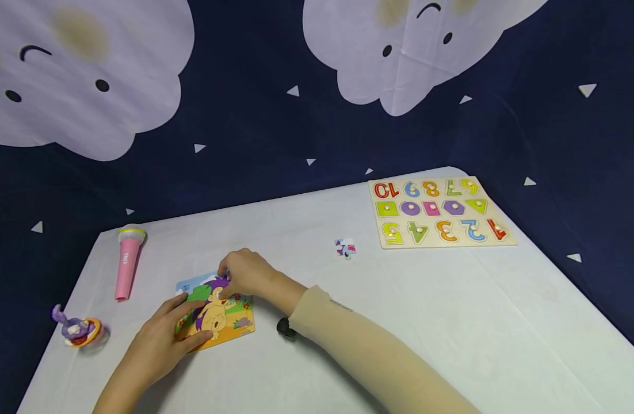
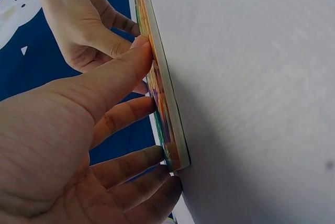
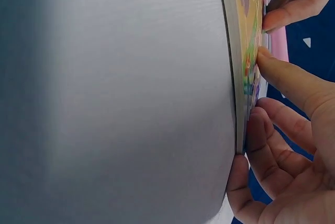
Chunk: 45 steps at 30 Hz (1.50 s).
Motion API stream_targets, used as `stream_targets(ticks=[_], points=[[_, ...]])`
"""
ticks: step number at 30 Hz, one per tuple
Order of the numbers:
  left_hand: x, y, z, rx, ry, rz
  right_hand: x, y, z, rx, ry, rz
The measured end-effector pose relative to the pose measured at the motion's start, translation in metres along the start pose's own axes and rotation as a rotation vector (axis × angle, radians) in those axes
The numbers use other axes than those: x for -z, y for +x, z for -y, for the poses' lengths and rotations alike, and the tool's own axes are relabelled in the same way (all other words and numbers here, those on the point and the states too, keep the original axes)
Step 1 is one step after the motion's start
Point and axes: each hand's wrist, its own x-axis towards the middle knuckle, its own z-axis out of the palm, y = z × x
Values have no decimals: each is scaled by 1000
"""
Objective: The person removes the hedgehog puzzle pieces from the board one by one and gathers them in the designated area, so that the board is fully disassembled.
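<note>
A square jigsaw puzzle with a cartoon hedgehog picture lies flat on the white table. My left hand rests on its left and near side, the thumb near the front edge and the fingers extended over the picture. At the far right part of the puzzle, my right hand holds on with curled fingers at the edge and the thumb on the face. In the right wrist view that thumb touches the picture. Whether a separate piece is under the right fingers is hidden. A loose puzzle piece lies farther right.
A pink toy microphone and a small purple-and-orange toy stand at the left. A wooden number board lies at the back right. Beside my right forearm is a small black object. Dark patterned cloth hangs behind the table.
</note>
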Motion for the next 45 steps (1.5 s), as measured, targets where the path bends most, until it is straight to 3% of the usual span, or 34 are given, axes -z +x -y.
stream_targets(ticks=[27, 36, 45], points=[[0, -1, 1, -27, 2, -16, -4, 2, 4, -66, 5, -21], [0, -2, 0, -27, 2, -17, -4, 1, 2, -53, 73, -43], [-1, -2, 0, -13, 10, -9, -2, 1, -2, -27, 181, -1]])
